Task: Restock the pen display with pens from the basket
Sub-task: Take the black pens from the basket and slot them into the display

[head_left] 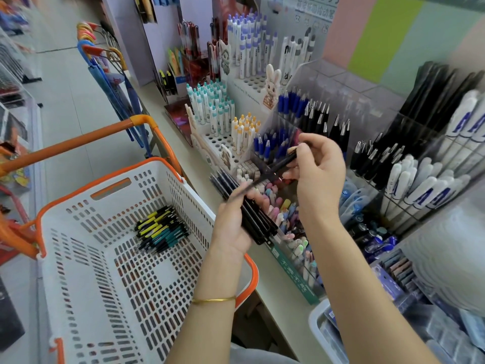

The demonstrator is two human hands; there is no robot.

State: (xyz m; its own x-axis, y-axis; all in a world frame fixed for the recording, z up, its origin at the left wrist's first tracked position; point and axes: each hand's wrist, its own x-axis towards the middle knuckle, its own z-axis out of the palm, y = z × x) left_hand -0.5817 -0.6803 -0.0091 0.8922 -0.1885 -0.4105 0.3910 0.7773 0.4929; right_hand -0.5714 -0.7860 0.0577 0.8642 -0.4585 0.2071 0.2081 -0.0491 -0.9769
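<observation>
Basket (157, 169) beside left hand (233, 227), black pens (256, 218) over eraser bin (291, 248).

Passage open into basket (118, 191) at 7 o'clock; loose pens (162, 229) only at its far side. From 12 to 4 o'clock pen display (338, 80) packed; orange handle (78, 143) crosses 10 o'clock.

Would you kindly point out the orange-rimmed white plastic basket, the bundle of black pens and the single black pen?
orange-rimmed white plastic basket (193, 206): head view, side wall.
bundle of black pens (253, 220): head view, lower barrels.
single black pen (278, 166): head view, barrel.
</observation>
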